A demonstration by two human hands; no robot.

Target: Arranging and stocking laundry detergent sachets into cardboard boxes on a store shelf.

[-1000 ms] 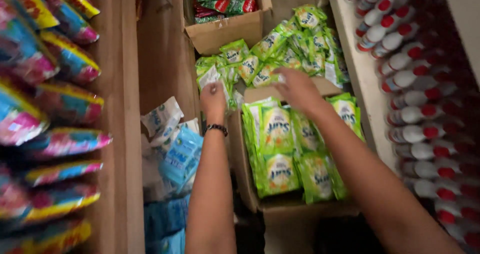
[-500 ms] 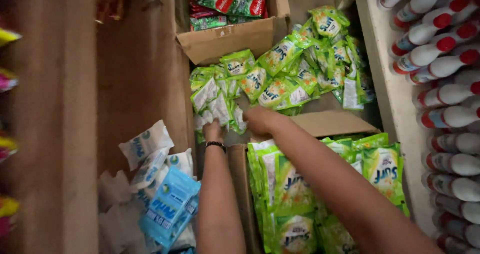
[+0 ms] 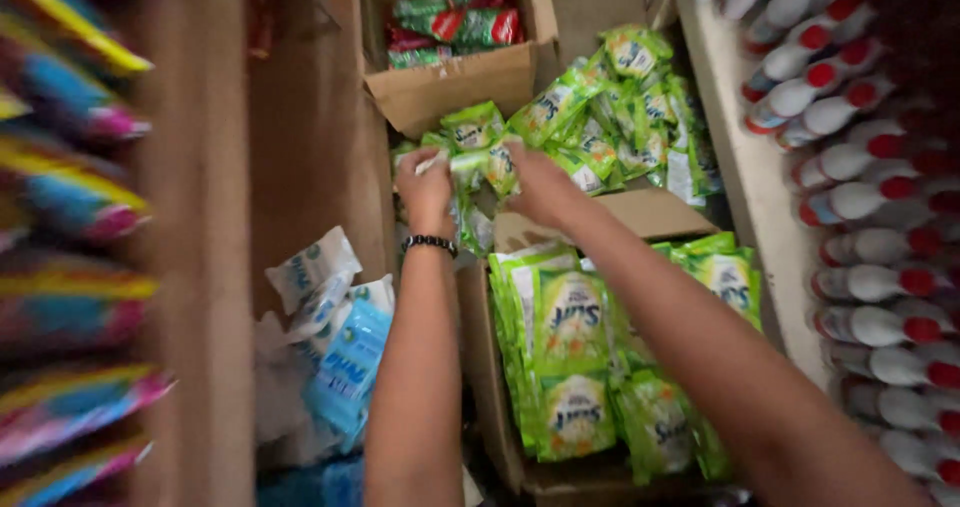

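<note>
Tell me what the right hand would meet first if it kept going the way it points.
Probably the loose pile of green sachets just beyond the right hand, which already grips some; past that, the cardboard box. Depth is unclear.

**Green sachets in hand**

Small green sachets (image 3: 478, 162) with pale printed panels, bunched upright between both hands, apparently a short connected strip. Position: above the loose green sachet pile (image 3: 610, 117), behind the open carton.

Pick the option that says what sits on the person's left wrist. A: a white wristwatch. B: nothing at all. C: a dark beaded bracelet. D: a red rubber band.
C: a dark beaded bracelet circles the wrist just below the left hand, which, like the right hand, grips green sachets at the pile.
</note>
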